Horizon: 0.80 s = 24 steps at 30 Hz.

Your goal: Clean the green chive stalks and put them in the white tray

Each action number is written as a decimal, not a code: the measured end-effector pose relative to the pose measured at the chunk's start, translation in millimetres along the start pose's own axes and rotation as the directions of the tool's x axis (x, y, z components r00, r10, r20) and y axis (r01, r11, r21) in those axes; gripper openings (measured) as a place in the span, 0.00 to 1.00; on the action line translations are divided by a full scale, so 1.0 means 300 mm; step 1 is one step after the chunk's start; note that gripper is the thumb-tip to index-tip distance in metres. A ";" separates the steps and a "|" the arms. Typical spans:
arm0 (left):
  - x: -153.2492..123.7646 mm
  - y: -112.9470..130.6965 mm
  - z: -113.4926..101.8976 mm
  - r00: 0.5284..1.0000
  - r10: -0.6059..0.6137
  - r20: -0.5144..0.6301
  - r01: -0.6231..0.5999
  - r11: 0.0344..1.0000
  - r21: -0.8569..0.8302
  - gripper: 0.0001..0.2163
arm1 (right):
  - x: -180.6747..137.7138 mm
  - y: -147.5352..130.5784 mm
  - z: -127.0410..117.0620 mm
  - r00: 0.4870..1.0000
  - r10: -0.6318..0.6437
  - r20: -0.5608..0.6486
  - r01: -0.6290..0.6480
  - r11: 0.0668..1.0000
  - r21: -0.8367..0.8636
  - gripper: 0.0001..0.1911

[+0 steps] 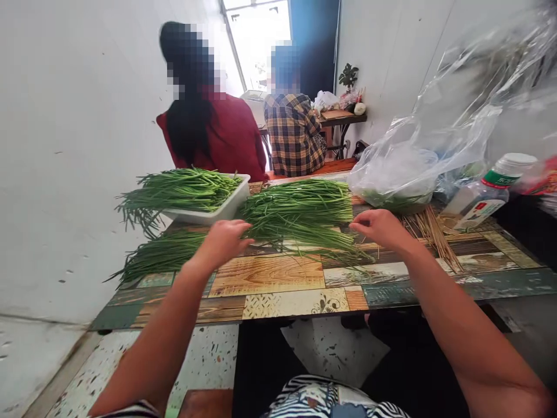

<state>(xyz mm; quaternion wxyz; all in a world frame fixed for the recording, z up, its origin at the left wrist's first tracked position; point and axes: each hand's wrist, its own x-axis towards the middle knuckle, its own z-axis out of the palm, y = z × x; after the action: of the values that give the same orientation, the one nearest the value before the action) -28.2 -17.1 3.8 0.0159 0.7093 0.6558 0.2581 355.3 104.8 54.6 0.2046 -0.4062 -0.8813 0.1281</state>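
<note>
On the table in front of me lies a pile of long green garlic chives (300, 203), with a few loose stalks along its near side. At the pile's left end is my left hand (226, 239), thumb and fingers apart, with nothing visible between them. My right hand (378, 227) is by the cut ends on the right, its fingers curled and the thumb close to them in a pinch; whatever it may hold is too small to make out. Another bunch of chives (167, 252) lies to the left, partly behind my left wrist. More chives (195, 188) fill a white plastic tub (232, 200).
A clear plastic bag (391, 157) covers a bowl at the right. Near it are dry straw-like stalks (435, 235) and a plastic bottle (489, 188) with a green band. Two people sit beyond the patterned table (274, 276), backs turned. A wall borders the left.
</note>
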 end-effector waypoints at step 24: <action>0.162 0.514 0.329 0.943 0.177 -0.283 -0.214 0.971 -0.106 0.16 | -0.030 0.035 0.112 0.980 -0.020 -0.198 0.114 0.873 0.475 0.09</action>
<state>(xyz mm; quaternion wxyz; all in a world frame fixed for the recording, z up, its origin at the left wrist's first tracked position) 152.7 38.2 -9.4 -0.0521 0.7262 0.5590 0.3969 352.0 102.7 18.4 0.3859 -0.3213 -0.8117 0.2983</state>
